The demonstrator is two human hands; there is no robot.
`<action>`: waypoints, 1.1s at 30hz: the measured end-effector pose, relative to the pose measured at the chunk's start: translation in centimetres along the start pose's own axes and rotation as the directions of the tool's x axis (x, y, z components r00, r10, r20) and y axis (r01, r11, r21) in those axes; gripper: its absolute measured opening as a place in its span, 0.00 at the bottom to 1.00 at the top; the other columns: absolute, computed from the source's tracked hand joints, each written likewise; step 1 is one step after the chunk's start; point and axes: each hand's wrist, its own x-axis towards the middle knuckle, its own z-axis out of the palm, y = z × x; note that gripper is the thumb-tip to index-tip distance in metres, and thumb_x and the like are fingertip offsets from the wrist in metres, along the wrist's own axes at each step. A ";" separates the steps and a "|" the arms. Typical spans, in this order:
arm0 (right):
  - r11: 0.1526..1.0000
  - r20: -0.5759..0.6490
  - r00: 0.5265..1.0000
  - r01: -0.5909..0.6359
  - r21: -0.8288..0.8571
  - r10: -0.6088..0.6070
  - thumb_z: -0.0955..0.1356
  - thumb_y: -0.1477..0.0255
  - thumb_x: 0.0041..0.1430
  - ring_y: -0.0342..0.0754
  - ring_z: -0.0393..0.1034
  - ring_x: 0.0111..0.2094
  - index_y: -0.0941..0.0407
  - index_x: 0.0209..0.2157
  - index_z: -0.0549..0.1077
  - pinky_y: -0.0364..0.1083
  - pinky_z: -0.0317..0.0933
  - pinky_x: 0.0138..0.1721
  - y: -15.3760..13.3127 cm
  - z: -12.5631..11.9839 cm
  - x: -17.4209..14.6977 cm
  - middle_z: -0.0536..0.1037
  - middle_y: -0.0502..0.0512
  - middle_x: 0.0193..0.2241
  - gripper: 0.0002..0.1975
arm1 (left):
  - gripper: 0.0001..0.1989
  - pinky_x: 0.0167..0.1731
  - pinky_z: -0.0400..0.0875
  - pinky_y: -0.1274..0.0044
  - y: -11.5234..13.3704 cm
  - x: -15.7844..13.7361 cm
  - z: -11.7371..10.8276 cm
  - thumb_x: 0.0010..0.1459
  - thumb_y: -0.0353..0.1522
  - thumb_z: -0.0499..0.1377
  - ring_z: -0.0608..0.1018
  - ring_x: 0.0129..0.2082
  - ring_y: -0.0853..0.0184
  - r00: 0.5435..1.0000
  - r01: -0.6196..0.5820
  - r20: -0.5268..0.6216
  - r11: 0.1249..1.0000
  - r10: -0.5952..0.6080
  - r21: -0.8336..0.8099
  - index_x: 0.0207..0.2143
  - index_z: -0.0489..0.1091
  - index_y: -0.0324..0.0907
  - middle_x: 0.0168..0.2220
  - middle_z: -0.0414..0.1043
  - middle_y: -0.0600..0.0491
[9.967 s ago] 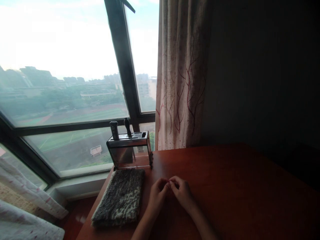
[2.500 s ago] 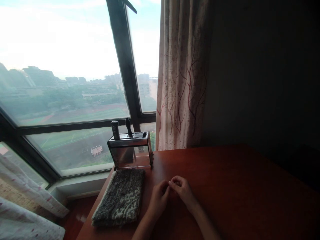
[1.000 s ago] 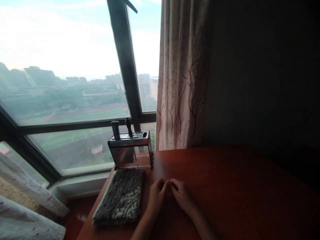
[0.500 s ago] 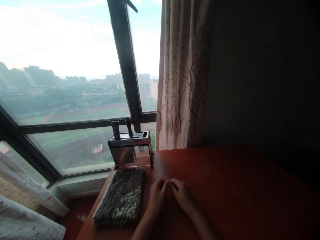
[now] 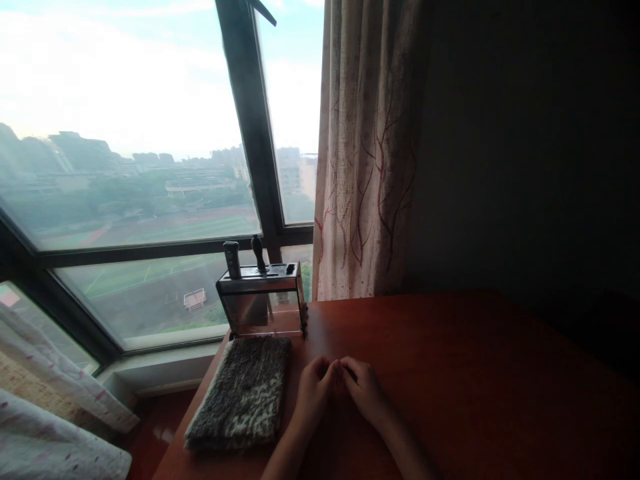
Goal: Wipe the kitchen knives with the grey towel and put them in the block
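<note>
My left hand (image 5: 315, 380) and my right hand (image 5: 361, 385) rest at the middle of the brown wooden table (image 5: 425, 360). Their fingertips and thumbs meet, and the fingers curl inward. No object shows between them, though the undersides of the fingers are dark and partly hidden. Left of my left hand, and apart from it, lies a folded grey and white shaggy cloth (image 5: 240, 393). Behind that cloth stands a knife block (image 5: 263, 297) with clear sides, a metal top and two black handles sticking up.
A large window (image 5: 150, 193) with dark frames rises behind the table's left edge. One patterned curtain (image 5: 365, 167) hangs at the back, and another curtain (image 5: 55, 420) is at the lower left. Deep shadow covers the right side.
</note>
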 end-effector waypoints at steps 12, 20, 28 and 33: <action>0.998 0.005 0.999 -0.038 0.059 0.038 0.63 0.62 0.63 0.50 0.73 0.31 0.56 0.37 0.78 0.45 0.63 0.33 -0.5 -0.1 -0.1 0.79 0.55 0.29 0.15 | 0.19 0.21 0.60 0.79 0.2 0.2 -0.2 0.50 0.47 0.62 0.66 0.21 0.69 1.000 0.031 0.002 0.999 -0.031 -0.025 0.22 0.67 0.41 0.20 0.65 0.56; 0.995 -0.009 0.998 -0.061 0.081 0.062 0.65 0.68 0.59 0.50 0.73 0.31 0.56 0.32 0.77 0.45 0.63 0.34 -0.7 -0.2 -0.1 0.79 0.54 0.29 0.09 | 0.19 0.21 0.61 0.79 0.4 0.1 -0.5 0.49 0.47 0.63 0.67 0.21 0.69 0.999 0.034 0.017 0.999 -0.033 -0.034 0.23 0.68 0.40 0.21 0.66 0.56; 0.987 -0.012 0.995 -0.101 0.128 0.103 0.66 0.66 0.59 0.49 0.71 0.29 0.57 0.31 0.74 0.45 0.63 0.32 -0.9 -0.2 -0.1 0.77 0.53 0.26 0.09 | 0.17 0.22 0.61 0.80 0.7 0.0 -0.4 0.50 0.45 0.64 0.67 0.22 0.70 0.998 0.025 0.052 0.996 -0.021 -0.087 0.25 0.70 0.39 0.21 0.67 0.56; 0.978 -0.009 0.991 -0.127 0.166 0.131 0.67 0.65 0.57 0.48 0.70 0.29 0.57 0.30 0.74 0.44 0.63 0.31 -0.8 -0.3 -0.1 0.76 0.52 0.26 0.10 | 0.18 0.24 0.61 0.79 1.4 -0.1 -0.3 0.48 0.45 0.65 0.68 0.23 0.69 0.998 0.034 0.050 0.995 -0.030 -0.093 0.23 0.70 0.39 0.22 0.67 0.56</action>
